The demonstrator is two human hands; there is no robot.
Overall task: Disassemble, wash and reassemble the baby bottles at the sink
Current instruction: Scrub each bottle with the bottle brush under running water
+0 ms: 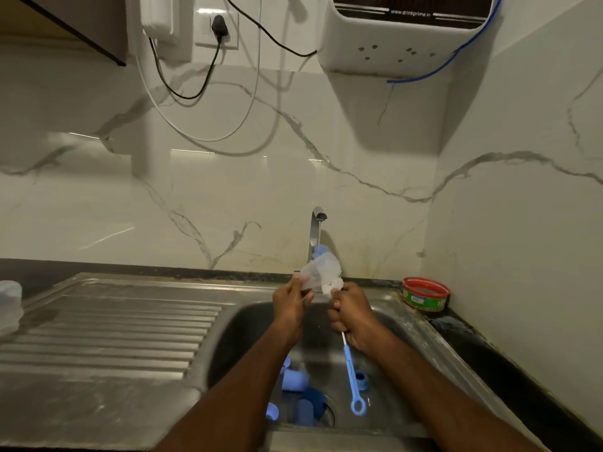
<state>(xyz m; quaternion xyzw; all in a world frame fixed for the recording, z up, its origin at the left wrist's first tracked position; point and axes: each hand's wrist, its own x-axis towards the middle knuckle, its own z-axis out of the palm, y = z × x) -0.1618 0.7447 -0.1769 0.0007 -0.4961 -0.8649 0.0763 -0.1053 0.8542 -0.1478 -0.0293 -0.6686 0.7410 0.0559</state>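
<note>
My left hand [290, 303] grips a clear baby bottle [319, 267], held tilted above the sink bowl [248, 324] under the tap [317, 230]. My right hand [350, 316] grips a bottle brush with a blue handle [353, 376]; its white bristle head [332, 284] is at the bottle's mouth. A thin stream of water runs from the tap. Several blue bottle parts [300, 396], caps and collars, lie at the bottom of the sink near the drain.
A ribbed steel draining board [107, 327] stretches to the left, with a pale container [9, 308] at its far left edge. A red-rimmed tub [425, 293] sits in the right corner of the counter. A water purifier [404, 34] and cables hang on the marble wall.
</note>
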